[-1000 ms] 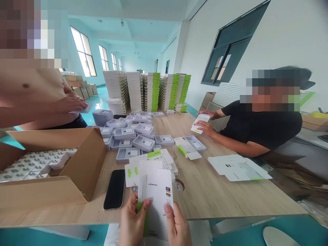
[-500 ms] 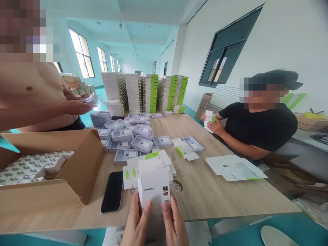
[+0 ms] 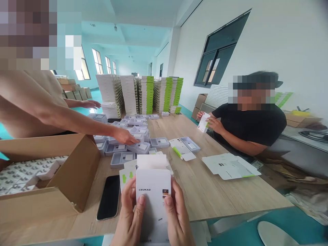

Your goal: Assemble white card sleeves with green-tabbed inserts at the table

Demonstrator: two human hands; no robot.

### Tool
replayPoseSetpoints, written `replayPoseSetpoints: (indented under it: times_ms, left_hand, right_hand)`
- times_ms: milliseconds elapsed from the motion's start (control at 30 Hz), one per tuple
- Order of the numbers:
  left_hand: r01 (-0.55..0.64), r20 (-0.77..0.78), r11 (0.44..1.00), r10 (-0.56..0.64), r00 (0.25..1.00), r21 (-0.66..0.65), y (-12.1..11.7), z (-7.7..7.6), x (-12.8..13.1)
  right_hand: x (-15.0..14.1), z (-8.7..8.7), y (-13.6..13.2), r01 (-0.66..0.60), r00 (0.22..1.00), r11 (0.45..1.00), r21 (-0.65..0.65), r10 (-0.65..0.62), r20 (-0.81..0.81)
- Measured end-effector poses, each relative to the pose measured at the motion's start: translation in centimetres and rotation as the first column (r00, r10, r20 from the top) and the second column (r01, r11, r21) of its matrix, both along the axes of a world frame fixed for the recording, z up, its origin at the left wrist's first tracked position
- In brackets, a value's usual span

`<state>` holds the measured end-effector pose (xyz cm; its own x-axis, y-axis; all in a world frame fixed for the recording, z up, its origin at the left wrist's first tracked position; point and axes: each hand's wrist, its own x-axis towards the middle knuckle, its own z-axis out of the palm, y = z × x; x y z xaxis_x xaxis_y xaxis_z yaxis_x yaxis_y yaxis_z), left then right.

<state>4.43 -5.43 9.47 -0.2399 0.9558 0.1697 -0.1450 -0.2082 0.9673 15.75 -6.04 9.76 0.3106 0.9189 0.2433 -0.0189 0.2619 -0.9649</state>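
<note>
Both my hands hold a white CEUKAZ cardboard box (image 3: 153, 201) upright at its sides, my left hand (image 3: 129, 212) and my right hand (image 3: 178, 218) gripping its lower part. Its top flap (image 3: 151, 161) stands open, and the box hides part of the loose white, green-marked cartons (image 3: 126, 177) behind it. A black smartphone (image 3: 109, 197) lies face up on the wooden table (image 3: 205, 194), just left of my left hand. Grey plastic trays (image 3: 120, 159) sit beyond the box.
A co-worker's outstretched hand (image 3: 125, 136) touches the trays. An open cardboard carton (image 3: 74, 164) of white inserts stands at left. A seated person (image 3: 246, 130) holds a small white box at right, beyond flattened packaging sheets (image 3: 230, 166). Tall stacks of boxes (image 3: 146, 94) stand behind.
The white box now stands straighter and squarer in my hands, with its flap up. The co-worker's arm has stretched out over the trays.
</note>
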Motion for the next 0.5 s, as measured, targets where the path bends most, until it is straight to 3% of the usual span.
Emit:
replayPoseSetpoints:
  times_ms: [167,367,500]
  left_hand:
    - [-0.023,0.028,0.992,0.026,0.999,-0.126,-1.0,-0.6,0.2]
    - [-0.039,-0.164,0.992,0.018,0.986,-0.124,-2.1,-1.8,-0.3]
    - [-0.012,-0.178,0.982,-0.022,0.984,-0.187,-2.5,-1.8,-0.6]
  right_hand:
    - [-0.1,-0.8,-0.7,0.040,0.999,0.998,-0.043,-0.041,-0.014]
    - [0.6,-1.9,-1.6,0.022,1.000,0.985,-0.170,-0.024,-0.013]
    - [1.0,-1.5,-1.8,-0.026,0.998,0.974,-0.227,0.015,-0.053]
